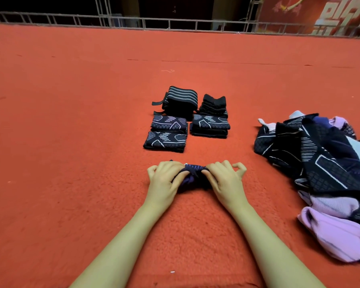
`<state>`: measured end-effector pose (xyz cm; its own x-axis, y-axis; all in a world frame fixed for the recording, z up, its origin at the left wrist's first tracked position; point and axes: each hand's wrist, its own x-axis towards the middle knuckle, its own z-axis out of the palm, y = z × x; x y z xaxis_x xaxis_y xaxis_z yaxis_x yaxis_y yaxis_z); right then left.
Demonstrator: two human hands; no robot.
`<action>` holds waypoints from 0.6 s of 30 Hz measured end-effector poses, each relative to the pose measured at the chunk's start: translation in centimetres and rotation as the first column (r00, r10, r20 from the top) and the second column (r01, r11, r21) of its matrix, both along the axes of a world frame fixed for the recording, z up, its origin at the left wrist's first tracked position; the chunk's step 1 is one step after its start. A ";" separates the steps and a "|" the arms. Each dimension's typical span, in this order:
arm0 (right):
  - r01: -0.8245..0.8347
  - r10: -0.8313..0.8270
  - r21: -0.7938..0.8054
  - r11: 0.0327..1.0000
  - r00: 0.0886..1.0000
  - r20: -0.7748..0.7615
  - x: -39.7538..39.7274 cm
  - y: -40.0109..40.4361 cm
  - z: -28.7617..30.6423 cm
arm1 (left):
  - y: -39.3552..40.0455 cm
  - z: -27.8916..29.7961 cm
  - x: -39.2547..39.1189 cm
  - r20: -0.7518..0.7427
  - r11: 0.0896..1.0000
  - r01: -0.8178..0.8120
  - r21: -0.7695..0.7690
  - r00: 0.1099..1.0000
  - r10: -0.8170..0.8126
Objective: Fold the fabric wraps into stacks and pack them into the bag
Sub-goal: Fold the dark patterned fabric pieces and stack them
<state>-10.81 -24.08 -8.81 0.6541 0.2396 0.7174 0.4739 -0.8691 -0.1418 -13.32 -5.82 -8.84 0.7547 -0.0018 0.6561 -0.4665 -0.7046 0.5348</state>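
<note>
A dark purple fabric wrap [193, 175] lies bunched on the red carpet in front of me. My left hand [164, 181] grips its left end and my right hand [224, 181] grips its right end, fingers curled over the cloth. Beyond it sit folded wraps: a patterned one [165, 141] nearest, another patterned one [169, 123] behind it, a patterned stack [210, 125] to the right, a grey-striped black stack [180, 100] and a plain black stack [214, 104] at the back. No bag shows clearly.
A loose heap of unfolded dark patterned and lilac wraps [320, 169] spreads along the right side. The red carpet [71, 121] runs far to the left and back. A metal railing [175, 22] borders the far edge.
</note>
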 end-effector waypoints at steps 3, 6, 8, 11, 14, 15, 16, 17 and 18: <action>0.113 -0.110 0.054 0.992 0.992 -0.056 0.3 0.0 0.2 | -0.1 0.1 -0.2 0.026 0.997 -0.037 -0.068 0.999 0.039; 0.247 -0.215 0.154 0.957 0.957 -0.196 1.1 -0.4 0.7 | 0.3 0.4 -0.3 0.033 0.963 -0.130 -0.236 0.989 0.142; 0.300 -0.231 0.216 0.929 0.928 -0.294 1.9 -0.8 0.9 | 0.5 0.6 -0.2 0.023 0.930 -0.170 -0.327 0.982 0.188; 0.307 -0.206 0.242 0.920 0.906 -0.369 2.8 -1.3 1.7 | 0.6 0.8 -0.3 0.013 0.919 -0.182 -0.349 0.980 0.199; 0.288 -0.220 0.173 0.942 0.917 -0.332 3.4 -1.0 2.4 | 0.6 1.0 -0.4 -0.015 0.936 -0.148 -0.319 0.988 0.151; 0.283 -0.221 0.177 0.943 0.927 -0.302 3.3 -0.9 2.5 | 0.5 1.0 -0.5 -0.022 0.944 -0.140 -0.298 0.990 0.140; 0.269 -0.219 0.192 0.944 0.944 -0.248 3.1 -0.8 2.6 | 0.4 1.0 -0.6 -0.027 0.953 -0.136 -0.270 0.991 0.133; 0.244 -0.209 0.202 0.948 0.961 -0.179 2.8 -0.7 2.7 | 0.2 1.0 -0.7 -0.025 0.962 -0.136 -0.238 0.991 0.134; 0.204 -0.186 0.195 0.959 0.976 -0.110 2.4 -0.7 2.8 | 0.1 1.1 -0.9 -0.008 0.970 -0.137 -0.202 0.990 0.138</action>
